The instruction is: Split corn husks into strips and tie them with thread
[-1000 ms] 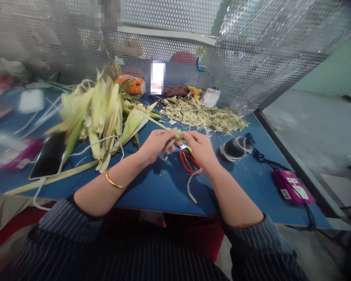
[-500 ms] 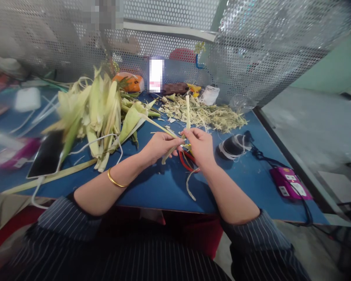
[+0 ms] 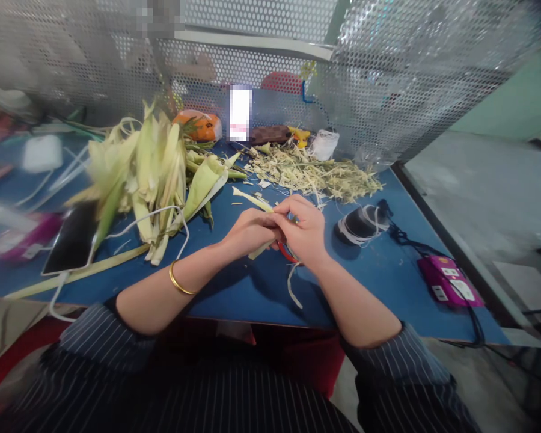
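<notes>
The left hand (image 3: 252,233) and right hand (image 3: 302,224) meet over the near middle of the table, fingers bent and touching; both are closed on a pale husk strip (image 3: 247,195), pinched where the thumbs and fingertips come together, one end of it jutting up and to the left; another pale end shows beneath the left hand, though whether it belongs to the same strip I cannot tell; a gold bangle (image 3: 178,280) circles the left forearm; just below the right hand, partly hidden by it, lies a red loop (image 3: 288,255), with a thin curled strand (image 3: 293,290) beside it on the blue tabletop (image 3: 247,296); to the right stands off a black cylinder (image 3: 361,226) wound with white cord, and farther right a purple socket block (image 3: 451,279); to the left sit a heap of corn husks (image 3: 160,162) and a dark-screened phone (image 3: 71,237) with a white cable plugged in; beyond the hands spreads a mound of husk shreds (image 3: 315,173), with an orange packet (image 3: 200,125) and a white bundle (image 3: 324,145) behind, before a perforated screen (image 3: 256,66).
</notes>
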Action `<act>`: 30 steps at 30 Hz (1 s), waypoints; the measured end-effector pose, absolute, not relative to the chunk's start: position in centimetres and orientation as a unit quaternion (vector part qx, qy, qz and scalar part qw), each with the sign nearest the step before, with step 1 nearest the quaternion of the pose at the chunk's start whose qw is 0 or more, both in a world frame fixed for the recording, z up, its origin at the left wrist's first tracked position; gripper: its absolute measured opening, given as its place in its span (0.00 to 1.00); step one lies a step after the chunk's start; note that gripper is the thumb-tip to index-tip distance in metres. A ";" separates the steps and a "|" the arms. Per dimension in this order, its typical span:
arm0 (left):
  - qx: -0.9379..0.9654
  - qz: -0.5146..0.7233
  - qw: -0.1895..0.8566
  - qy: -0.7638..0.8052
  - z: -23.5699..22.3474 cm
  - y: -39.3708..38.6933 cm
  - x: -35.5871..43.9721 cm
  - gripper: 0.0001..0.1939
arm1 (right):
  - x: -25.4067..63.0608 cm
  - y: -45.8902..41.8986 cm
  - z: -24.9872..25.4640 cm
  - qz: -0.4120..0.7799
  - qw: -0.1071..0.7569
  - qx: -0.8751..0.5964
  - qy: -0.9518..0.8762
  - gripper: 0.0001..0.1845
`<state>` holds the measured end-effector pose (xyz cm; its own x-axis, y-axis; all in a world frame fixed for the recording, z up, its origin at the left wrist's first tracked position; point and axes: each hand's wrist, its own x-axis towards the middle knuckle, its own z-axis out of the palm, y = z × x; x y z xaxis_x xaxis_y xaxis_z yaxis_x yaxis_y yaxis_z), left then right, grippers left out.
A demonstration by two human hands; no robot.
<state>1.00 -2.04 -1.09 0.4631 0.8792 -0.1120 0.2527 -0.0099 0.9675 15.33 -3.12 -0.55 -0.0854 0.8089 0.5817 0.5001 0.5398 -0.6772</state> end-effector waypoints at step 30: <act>0.371 0.509 0.685 0.366 1.1 -0.9 0.4 0.10 | 15.3 -3.4 -1.0 0.296 0.486 -0.460 -0.681 0.12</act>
